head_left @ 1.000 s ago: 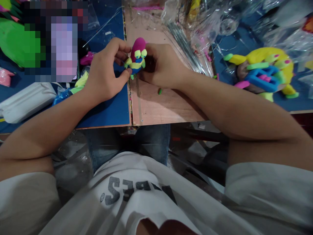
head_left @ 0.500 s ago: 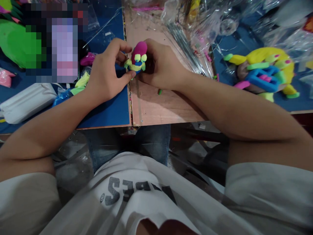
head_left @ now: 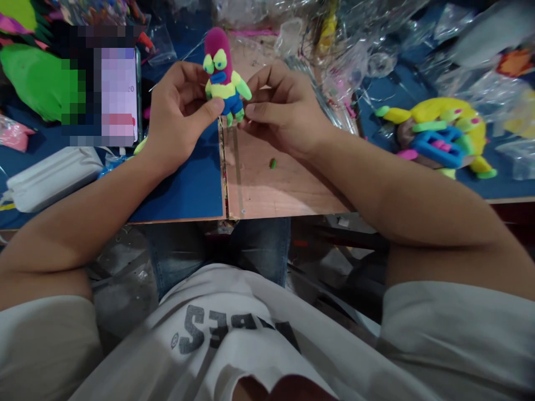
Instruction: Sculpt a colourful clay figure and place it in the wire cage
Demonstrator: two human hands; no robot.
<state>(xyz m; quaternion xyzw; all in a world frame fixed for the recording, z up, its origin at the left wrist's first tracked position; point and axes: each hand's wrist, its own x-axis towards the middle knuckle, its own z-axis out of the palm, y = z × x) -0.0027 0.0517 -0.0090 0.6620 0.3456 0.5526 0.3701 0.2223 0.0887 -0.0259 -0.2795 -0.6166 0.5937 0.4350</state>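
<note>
An upright clay figure (head_left: 221,89) faces me above the seam of the table. It has a rounded magenta head, bulging yellow-green eyes, blue lips, a yellow top, blue shorts and green arms and feet. My left hand (head_left: 179,111) grips its body from the left, thumb pressed on the front of the waist and fingers behind. On the other side, my right hand (head_left: 288,108) has its thumb and curled fingers against the figure's lower side, by the green arm and foot. Its fingertips are partly hidden behind the figure.
A larger yellow clay figure (head_left: 451,131) lies at right, near clear plastic bags (head_left: 380,64). Metal wires (head_left: 334,106) lie behind my right hand. At left are a phone (head_left: 119,100), a white case (head_left: 54,178) and a green clay piece (head_left: 42,78). A tiny green bit (head_left: 273,163) rests on the wood.
The clay figure has risen and turned from tilted to upright, its front now toward me. Both hands have shifted their hold, the right moving down to its lower side.
</note>
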